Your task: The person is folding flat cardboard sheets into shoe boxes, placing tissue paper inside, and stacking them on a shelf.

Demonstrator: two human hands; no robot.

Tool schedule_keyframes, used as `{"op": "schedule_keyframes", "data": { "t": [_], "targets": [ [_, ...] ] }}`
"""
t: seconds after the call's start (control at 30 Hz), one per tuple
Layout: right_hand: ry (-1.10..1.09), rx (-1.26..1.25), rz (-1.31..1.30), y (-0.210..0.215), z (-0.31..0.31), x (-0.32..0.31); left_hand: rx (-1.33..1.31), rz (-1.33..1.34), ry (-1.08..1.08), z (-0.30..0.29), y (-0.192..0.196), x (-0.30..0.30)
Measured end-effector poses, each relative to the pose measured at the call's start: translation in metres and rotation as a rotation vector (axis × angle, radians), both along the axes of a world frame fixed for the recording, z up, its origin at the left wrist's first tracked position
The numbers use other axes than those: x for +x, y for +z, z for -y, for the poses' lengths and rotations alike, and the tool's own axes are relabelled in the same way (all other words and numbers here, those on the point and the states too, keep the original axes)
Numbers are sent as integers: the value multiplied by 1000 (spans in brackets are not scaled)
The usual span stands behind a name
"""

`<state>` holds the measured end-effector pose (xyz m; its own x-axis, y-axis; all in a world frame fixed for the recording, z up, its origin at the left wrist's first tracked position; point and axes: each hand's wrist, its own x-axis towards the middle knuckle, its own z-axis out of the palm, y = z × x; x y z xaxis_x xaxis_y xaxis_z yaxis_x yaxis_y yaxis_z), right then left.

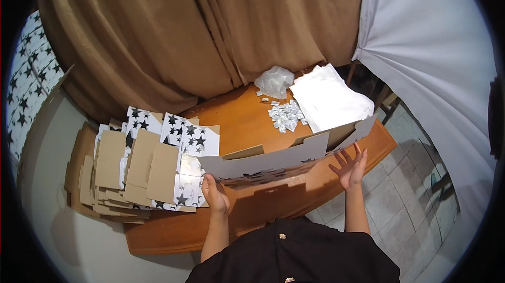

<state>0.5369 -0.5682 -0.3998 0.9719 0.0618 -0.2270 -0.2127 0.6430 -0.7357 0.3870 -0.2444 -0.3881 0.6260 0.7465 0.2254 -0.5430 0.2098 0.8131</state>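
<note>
A long cardboard box (263,167), white with black stars outside and brown inside, stands across the wooden table in front of me, its top flaps raised. At the box's left end is my left hand (216,196), its thumb up against the lower corner and its fingers curled and partly hidden. My right hand (351,171) has its fingers spread beside the box's near side, towards the right end. Whether its fingertips touch the cardboard I cannot tell.
Several flattened star-print boxes (137,167) are piled on the left. Behind the open box lie small silvery packets (286,117), a clear plastic bag (274,81) and a stack of white sheets (331,99). A brown curtain (158,30) hangs at the back; the wooden table (173,235) ends near me.
</note>
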Motion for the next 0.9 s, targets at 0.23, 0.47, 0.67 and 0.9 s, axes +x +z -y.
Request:
{"op": "schedule_keyframes", "data": {
  "t": [0.23, 0.47, 0.67, 0.9],
  "targets": [
    [-41, 85, -126, -10, 32, -12, 91, 80, -125, -4, -2, 18],
    [3, 258, 52, -57, 44, 0, 88, 203, -436, -6, -18, 43],
    [70, 190, -37, -74, 31, 2, 14, -201, -257, 20, -11, 49],
    [109, -87, 22, -37, 9, -13, -127, -466, -612, -9, -42, 54]
  ]
}}
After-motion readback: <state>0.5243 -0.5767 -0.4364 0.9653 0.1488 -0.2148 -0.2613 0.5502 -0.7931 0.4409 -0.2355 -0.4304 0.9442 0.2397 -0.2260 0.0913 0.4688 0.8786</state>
